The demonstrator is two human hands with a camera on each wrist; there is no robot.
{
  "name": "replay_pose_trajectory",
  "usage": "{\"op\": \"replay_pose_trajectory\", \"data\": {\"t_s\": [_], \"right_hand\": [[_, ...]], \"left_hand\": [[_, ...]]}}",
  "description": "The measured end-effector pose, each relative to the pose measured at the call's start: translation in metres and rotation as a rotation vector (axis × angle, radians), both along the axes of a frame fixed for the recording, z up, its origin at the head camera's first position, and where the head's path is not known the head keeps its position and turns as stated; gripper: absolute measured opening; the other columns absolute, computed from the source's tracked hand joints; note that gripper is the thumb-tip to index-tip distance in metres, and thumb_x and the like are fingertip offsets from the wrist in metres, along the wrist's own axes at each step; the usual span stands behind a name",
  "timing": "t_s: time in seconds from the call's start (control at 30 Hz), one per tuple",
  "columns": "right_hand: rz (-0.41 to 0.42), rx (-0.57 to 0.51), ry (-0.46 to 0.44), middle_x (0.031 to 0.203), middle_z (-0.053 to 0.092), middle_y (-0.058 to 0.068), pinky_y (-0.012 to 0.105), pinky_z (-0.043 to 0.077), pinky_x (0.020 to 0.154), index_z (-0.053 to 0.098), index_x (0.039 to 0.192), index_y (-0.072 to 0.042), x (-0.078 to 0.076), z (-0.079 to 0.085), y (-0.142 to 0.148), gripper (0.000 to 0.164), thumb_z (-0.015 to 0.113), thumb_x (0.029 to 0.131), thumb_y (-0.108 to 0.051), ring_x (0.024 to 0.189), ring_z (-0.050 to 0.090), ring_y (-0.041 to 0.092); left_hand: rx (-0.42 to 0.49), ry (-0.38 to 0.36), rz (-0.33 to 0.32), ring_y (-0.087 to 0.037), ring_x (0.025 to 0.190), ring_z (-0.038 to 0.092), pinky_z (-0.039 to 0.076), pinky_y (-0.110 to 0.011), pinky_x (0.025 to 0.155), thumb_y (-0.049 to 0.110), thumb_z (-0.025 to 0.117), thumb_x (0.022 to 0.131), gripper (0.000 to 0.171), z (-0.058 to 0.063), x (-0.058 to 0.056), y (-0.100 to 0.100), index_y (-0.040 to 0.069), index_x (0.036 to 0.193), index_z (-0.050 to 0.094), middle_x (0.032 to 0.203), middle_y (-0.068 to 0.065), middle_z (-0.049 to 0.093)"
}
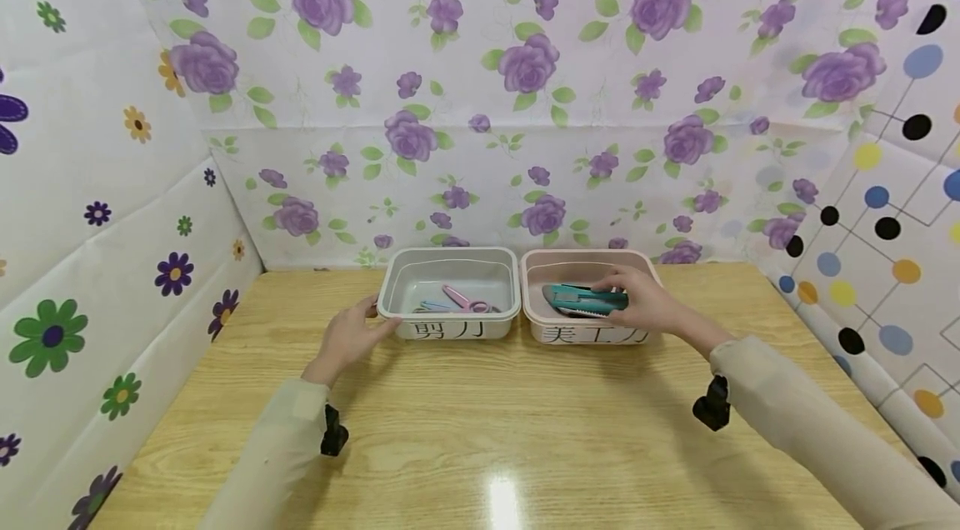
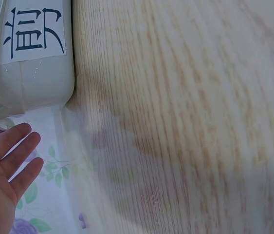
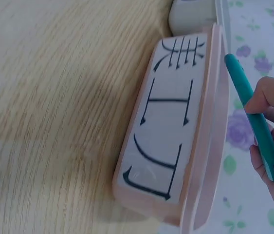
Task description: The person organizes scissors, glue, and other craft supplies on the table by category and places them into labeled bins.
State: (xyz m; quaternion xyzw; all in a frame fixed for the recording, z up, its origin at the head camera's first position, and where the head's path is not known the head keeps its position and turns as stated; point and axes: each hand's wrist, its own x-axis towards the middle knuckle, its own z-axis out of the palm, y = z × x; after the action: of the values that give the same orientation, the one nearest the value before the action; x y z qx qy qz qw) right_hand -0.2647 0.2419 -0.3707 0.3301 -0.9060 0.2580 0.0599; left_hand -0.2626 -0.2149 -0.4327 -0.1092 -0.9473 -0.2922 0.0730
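Note:
My right hand (image 1: pixel 643 301) pinches a teal utility knife (image 3: pixel 244 90) between thumb and fingers, over the pink bin (image 1: pixel 534 315). In the right wrist view, the knife stands above the bin's rim. More teal and dark tool parts lie below it in the bin, partly covered by the knife and hand. At the left end of the grey-white bin (image 1: pixel 387 307), my left hand (image 1: pixel 347 338) touches the rim, thumb at the front corner. Its fingers (image 2: pixel 22 146) are straight and spread in the left wrist view. Inside that bin lie pink scissors (image 1: pixel 467 300) and blue scissors (image 1: pixel 437 306).
Both bins stand side by side near the back of the wooden table (image 1: pixel 450 430). Each carries a front label (image 2: pixel 32 36) with large black characters. Behind the table hangs a flowered cloth (image 1: pixel 480 188), and patterned cloths flank both sides.

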Motion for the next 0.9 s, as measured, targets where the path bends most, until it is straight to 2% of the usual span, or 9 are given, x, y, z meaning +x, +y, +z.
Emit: {"op": "replay_pose_trajectory", "data": {"t_s": [0.27,0.57,0.8,0.9], "right_hand": [[-0.04,0.037,-0.045,0.107,0.056,0.018,0.034,0.042,0.064,0.063,0.109,0.003,-0.008,-0.004,0.008,0.04,0.064,0.069,0.004,0.089,0.053,0.028],[-0.06,0.055,-0.056,0.103,0.058,0.015,0.033,0.042,0.065,0.063,0.108,0.003,-0.019,-0.009,0.012,0.037,0.063,0.071,0.003,0.089,0.053,0.027],[-0.076,0.039,-0.096,0.098,0.058,0.012,0.031,0.038,0.06,0.064,0.108,0.003,-0.028,-0.014,0.016,0.036,0.064,0.072,0.004,0.079,0.052,0.022],[-0.076,0.025,-0.102,0.097,0.059,0.012,0.032,0.04,0.063,0.064,0.108,0.003,-0.031,-0.016,0.018,0.035,0.063,0.073,0.005,0.08,0.053,0.022]], "left_hand": [[-0.003,0.003,0.0,-0.037,0.104,0.057,0.041,-0.056,0.086,0.05,0.057,0.084,0.069,-0.001,-0.001,-0.001,0.004,0.133,0.043,0.115,-0.019,0.06],[0.003,-0.006,0.009,-0.037,0.105,0.056,0.041,-0.057,0.085,0.051,0.057,0.084,0.069,0.002,0.001,0.0,0.005,0.134,0.043,0.116,-0.018,0.06],[0.012,-0.015,0.01,-0.037,0.104,0.056,0.042,-0.056,0.085,0.048,0.057,0.084,0.068,0.002,0.001,0.0,0.003,0.133,0.044,0.115,-0.02,0.06],[0.011,-0.014,0.01,-0.037,0.104,0.056,0.042,-0.056,0.085,0.046,0.058,0.085,0.066,0.004,0.002,0.001,0.003,0.133,0.044,0.115,-0.02,0.06]]}}
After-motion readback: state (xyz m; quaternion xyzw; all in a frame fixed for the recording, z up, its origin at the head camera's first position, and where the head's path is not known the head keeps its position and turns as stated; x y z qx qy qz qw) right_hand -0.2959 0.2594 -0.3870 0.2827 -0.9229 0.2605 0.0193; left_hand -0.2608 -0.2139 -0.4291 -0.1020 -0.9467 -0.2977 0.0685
